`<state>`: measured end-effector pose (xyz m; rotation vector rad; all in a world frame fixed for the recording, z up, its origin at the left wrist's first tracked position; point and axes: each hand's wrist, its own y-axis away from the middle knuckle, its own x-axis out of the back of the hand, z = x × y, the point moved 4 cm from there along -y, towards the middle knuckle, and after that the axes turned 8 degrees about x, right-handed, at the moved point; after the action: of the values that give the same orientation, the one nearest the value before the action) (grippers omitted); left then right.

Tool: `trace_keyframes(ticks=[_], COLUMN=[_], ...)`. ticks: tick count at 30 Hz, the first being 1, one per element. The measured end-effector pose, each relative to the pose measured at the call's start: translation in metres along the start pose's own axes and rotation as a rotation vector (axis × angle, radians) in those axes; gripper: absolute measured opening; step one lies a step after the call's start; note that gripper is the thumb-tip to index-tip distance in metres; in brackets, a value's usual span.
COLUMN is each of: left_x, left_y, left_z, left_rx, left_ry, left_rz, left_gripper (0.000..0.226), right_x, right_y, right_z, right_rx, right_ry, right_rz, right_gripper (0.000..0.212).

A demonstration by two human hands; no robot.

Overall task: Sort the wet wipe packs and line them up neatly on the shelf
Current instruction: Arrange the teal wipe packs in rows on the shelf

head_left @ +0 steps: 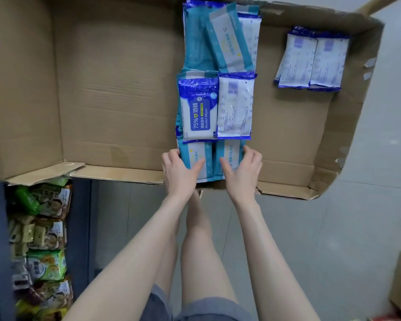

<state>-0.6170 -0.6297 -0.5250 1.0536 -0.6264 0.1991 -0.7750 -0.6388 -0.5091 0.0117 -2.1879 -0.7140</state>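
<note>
My left hand (180,169) and right hand (242,169) work as a pair at the near edge of the cardboard tray (116,107), each curled partly closed around one teal pack: the left grips the left teal pack (196,158) with fingers on its outer edge and thumb across its face, and the right grips the right teal pack (229,156) in mirror fashion. I hold them from the outer sides so that I can press the two together and square them against each other, with their far ends tucked under the row at 12 o'clock. That row holds a blue alcohol wipes pack (198,112) face up and a white-backed pack (235,107) touching it at 3 o'clock. Further toward 12 o'clock lies a loose heap of teal packs (218,38), one tilted across the rest, which I judge not yet sorted. Two more white-backed packs (310,61) sit side by side, well apart at 2 o'clock, probably set aside by type. The tray's left half is bare, leaving room for further rows. Snack bags (44,239) fill the shelf below at 8 o'clock.
</note>
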Motion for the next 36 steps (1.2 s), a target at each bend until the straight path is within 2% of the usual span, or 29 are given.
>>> trace_keyframes(ticks=[4,8,12,17,21,29,36], left_x=[-0.006,-0.004,-0.001,0.005,0.000,0.010,0.045], left_y=[-0.006,-0.011,-0.011,-0.007,-0.003,0.027,0.045], left_z=[0.000,-0.004,-0.009,-0.018,-0.021,-0.045,-0.041], left_rx=[0.035,0.015,0.051,0.055,0.042,0.118,0.072], left_ry=[-0.089,-0.135,0.089,0.256,0.367,0.499,0.568], left_rz=[0.115,0.137,0.017,-0.100,-0.226,-0.286,-0.341], left_gripper=[0.070,0.061,0.046,0.041,0.030,0.044,0.013], right_x=[-0.008,-0.007,-0.005,-0.012,-0.009,-0.003,0.001], right_y=[-0.015,-0.023,-0.022,-0.014,-0.003,0.025,0.038], right_z=[0.011,0.017,0.020,0.026,0.025,0.022,-0.007], right_rx=[-0.109,-0.168,-0.181,-0.155,-0.217,-0.151,-0.128], right_ry=[-0.032,-0.063,-0.227,-0.292,-0.499,-0.593,-0.767], right_rz=[0.010,0.010,-0.041,-0.180,-0.244,-0.317,-0.403], right_gripper=[0.078,0.070,0.061,0.053,0.029,0.025,0.024])
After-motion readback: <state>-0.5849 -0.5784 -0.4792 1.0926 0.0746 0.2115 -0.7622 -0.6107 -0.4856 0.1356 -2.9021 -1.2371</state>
